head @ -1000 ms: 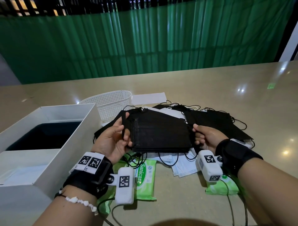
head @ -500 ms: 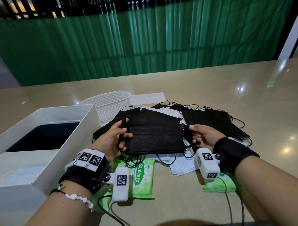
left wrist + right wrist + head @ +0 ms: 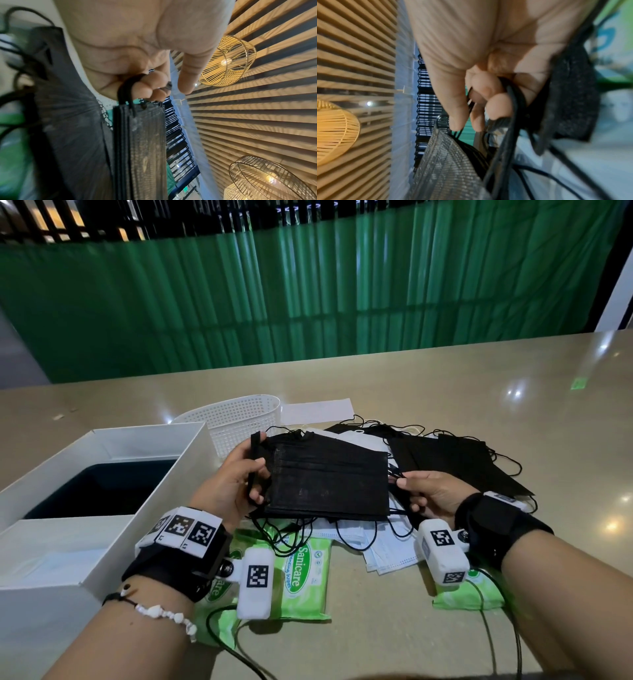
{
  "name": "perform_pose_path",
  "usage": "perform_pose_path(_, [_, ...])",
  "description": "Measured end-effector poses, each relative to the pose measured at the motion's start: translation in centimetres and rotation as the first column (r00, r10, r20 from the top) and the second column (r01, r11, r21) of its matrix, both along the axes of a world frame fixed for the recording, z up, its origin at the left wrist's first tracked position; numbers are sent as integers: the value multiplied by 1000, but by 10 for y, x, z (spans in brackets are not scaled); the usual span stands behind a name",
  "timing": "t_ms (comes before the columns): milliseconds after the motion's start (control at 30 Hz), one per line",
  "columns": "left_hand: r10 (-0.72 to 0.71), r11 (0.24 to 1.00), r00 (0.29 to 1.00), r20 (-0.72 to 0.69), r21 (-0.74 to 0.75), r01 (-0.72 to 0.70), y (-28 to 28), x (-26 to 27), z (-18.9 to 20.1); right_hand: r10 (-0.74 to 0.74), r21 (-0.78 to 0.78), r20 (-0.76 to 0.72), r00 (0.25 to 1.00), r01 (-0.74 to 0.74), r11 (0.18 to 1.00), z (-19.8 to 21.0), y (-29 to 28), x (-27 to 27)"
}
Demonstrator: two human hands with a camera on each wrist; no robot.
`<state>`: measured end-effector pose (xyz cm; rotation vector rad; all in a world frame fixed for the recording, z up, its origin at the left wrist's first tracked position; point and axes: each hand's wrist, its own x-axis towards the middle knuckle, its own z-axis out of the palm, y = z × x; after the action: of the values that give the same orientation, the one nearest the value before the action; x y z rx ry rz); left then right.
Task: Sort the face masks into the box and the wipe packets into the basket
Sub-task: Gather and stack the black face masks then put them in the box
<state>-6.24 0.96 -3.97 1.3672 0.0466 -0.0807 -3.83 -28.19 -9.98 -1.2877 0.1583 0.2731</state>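
A stack of black face masks [image 3: 329, 477] hangs just above the table between my hands. My left hand [image 3: 253, 474] grips its left edge, fingers curled through the ear loops [image 3: 125, 88]. At the stack's right edge my right hand [image 3: 407, 487] pinches the black ear loops [image 3: 513, 94]. More black masks [image 3: 459, 460] and white and pale blue masks [image 3: 383, 546] lie in a pile underneath. Green wipe packets lie in front: one [image 3: 301, 573] by my left wrist, another [image 3: 469, 594] under my right wrist. The white box [image 3: 102, 440] stands open at the left; the white mesh basket [image 3: 236, 419] stands behind it.
A white sheet of paper [image 3: 318, 410] lies behind the basket. Black cables run from the wrist cameras off the near table edge. A green curtain closes the far side of the beige table [image 3: 513, 440].
Both hands have lowered the mask stack slightly and drawn it a little left. My right hand has shifted from the stack's edge to the ear loops.
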Motion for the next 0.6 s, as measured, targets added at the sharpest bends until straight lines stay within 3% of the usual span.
perform_pose_path(133, [-13, 998, 999, 37, 55, 11, 4, 1, 23, 59, -124, -7, 998, -59, 991, 9, 3, -4])
perform_pose_path(267, [17, 1000, 996, 87, -4, -17, 18, -1, 55, 131, 77, 37, 991, -133, 988, 34, 5, -4])
perform_pose_path(367, [45, 997, 992, 118, -64, -37, 36, -3, 82, 203, 143, 161, 966, -227, 963, 64, 17, -1])
perform_pose_path(500, [109, 994, 981, 162, -3, -110, 70, -2, 125, 168, 172, 237, 957, -211, 962, 102, 46, 9])
perform_pose_path(600, [150, 984, 980, 132, 82, -161, 103, -1, 150, 157, 110, 309, 938, -199, 974, 123, 76, 18])
